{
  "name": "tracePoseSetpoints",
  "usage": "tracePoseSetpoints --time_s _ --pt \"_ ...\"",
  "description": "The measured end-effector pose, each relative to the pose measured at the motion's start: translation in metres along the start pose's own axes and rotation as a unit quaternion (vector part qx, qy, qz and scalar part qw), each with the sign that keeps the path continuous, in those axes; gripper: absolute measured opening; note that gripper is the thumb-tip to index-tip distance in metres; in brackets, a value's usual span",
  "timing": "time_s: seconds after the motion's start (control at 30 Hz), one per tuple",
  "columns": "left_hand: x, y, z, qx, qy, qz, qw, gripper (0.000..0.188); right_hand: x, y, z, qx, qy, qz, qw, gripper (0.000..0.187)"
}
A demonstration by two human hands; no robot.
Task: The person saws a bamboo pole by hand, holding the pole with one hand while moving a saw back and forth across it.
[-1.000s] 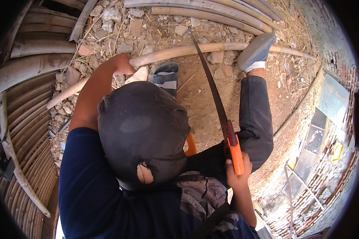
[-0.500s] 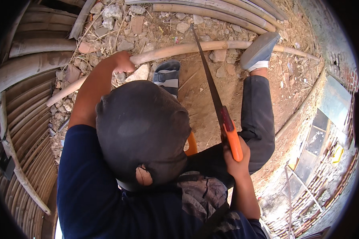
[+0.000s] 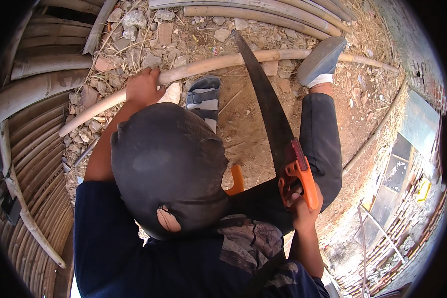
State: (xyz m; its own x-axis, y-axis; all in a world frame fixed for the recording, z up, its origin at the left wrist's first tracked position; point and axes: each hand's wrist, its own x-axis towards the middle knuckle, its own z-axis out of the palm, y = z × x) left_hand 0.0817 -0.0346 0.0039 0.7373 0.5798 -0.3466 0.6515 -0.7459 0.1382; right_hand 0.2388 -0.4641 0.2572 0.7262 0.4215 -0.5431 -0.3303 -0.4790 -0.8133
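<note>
A long, pale bamboo pole (image 3: 211, 64) lies across the ground in front of me. My left hand (image 3: 143, 88) grips it left of the middle, fingers over the far side and thumb on the near side. My right hand (image 3: 307, 211) is closed round the orange handle of a handsaw (image 3: 269, 104). The dark toothed blade slants away to the far left, its broad side turned up. Its tip reaches past the pole; whether blade and pole touch, I cannot tell. A shoe (image 3: 323, 59) on my right foot rests over the pole.
Split bamboo lengths (image 3: 263, 17) lie along the far side. Rubble and stones (image 3: 134, 20) cover the far left ground. Bamboo slats (image 3: 39, 144) line the left, and a brick wall (image 3: 407, 248) stands on the right. An orange curved object (image 3: 237, 180) shows beside my leg.
The saw has rolled from edge-on to showing its broad side, and its handle has shifted slightly right. My left hand has moved a little left along the pole, its fingers looser.
</note>
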Motion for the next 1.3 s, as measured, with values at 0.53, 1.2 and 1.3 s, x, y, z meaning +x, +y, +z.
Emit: tracePoseSetpoints --time_s 0.53,1.2,1.3 --pt "0.014 -0.006 -0.015 0.004 -0.129 -0.047 0.99 0.034 -0.01 0.021 -0.014 -0.185 0.013 -0.035 0.982 0.017" --pt "0.016 -0.008 -0.019 -0.01 -0.146 -0.053 0.988 0.034 -0.006 -0.002 -0.005 -0.179 -0.032 0.0 0.983 0.019" --pt "0.019 -0.004 -0.013 -0.014 -0.155 -0.048 0.987 0.035 0.022 0.011 0.013 -0.155 -0.062 -0.005 0.986 0.024"
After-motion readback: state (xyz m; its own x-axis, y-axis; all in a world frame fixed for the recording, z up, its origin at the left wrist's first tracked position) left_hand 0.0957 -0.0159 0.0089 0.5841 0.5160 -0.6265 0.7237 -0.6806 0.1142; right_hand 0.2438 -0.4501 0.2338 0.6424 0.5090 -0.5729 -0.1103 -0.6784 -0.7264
